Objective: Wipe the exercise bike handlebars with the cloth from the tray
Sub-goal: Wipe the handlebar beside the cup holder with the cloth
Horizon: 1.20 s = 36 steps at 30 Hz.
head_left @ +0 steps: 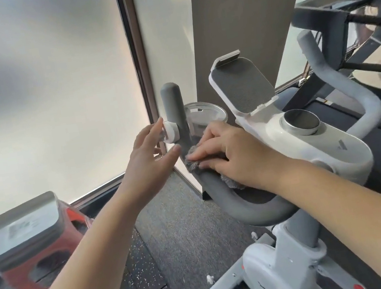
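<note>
A white exercise bike (311, 147) stands in front of me with grey padded handlebars (253, 212) that curve up to an upright left grip (173, 106). My right hand (231, 155) lies flat on a fluffy grey cloth (191, 162) and presses it onto the left handlebar near the bend. My left hand (149, 161) hovers open just left of the upright grip, its fingertips near a white knob (171, 132), holding nothing. The right handlebar (339, 74) rises on the far side. A grey tray (20, 231) sits at the lower left.
The tray rests on a red stool (41, 270) on the speckled rubber floor. Frosted glass panels and a grey pillar (248, 26) stand close behind the bike. A tablet holder (242, 85), a round dial (301, 120) and a clear cup holder (204, 114) sit on the console. A treadmill (338, 8) is at the right.
</note>
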Motion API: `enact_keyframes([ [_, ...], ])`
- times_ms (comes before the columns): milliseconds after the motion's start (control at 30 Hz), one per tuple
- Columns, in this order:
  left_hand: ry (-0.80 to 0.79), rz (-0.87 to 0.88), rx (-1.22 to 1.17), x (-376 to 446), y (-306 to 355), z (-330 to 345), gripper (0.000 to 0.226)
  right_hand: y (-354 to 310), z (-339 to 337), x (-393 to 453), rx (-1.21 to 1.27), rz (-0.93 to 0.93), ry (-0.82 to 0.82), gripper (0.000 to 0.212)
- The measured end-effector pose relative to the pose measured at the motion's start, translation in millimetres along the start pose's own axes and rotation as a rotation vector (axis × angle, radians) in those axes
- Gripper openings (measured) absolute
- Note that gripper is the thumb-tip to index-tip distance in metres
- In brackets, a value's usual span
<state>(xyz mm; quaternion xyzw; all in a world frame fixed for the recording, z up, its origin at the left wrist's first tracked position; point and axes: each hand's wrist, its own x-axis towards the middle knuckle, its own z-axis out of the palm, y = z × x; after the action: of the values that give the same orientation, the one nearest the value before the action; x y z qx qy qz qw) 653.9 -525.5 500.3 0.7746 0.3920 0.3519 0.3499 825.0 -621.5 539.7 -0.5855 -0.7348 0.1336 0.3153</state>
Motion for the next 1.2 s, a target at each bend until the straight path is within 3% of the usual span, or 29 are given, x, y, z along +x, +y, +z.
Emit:
enact_keyframes([
  [300,0.004,0.004,-0.006,-3,2,4,0.068,-8,-20,-42,-0.025,0.146,-0.252,0.024],
  [367,-0.021,0.012,0.011,-3,-1,4,0.078,-10,-21,-38,0.017,0.185,-0.170,0.024],
  [433,-0.046,0.013,0.016,-3,-4,4,0.091,-11,-13,-29,0.044,0.168,0.045,0.023],
  [500,-0.057,0.011,0.003,-4,-6,3,0.097,-11,0,-20,0.020,0.132,0.158,0.024],
  [767,0.011,-0.013,0.015,-19,0,5,0.079,1,-10,-31,0.050,0.079,-0.099,0.028],
  [1000,0.116,-0.072,-0.033,-46,14,35,0.089,18,-19,-48,0.128,-0.018,-0.186,0.028],
  [1200,0.183,-0.099,0.030,-64,24,47,0.083,29,-33,-66,0.163,-0.052,-0.326,0.034],
])
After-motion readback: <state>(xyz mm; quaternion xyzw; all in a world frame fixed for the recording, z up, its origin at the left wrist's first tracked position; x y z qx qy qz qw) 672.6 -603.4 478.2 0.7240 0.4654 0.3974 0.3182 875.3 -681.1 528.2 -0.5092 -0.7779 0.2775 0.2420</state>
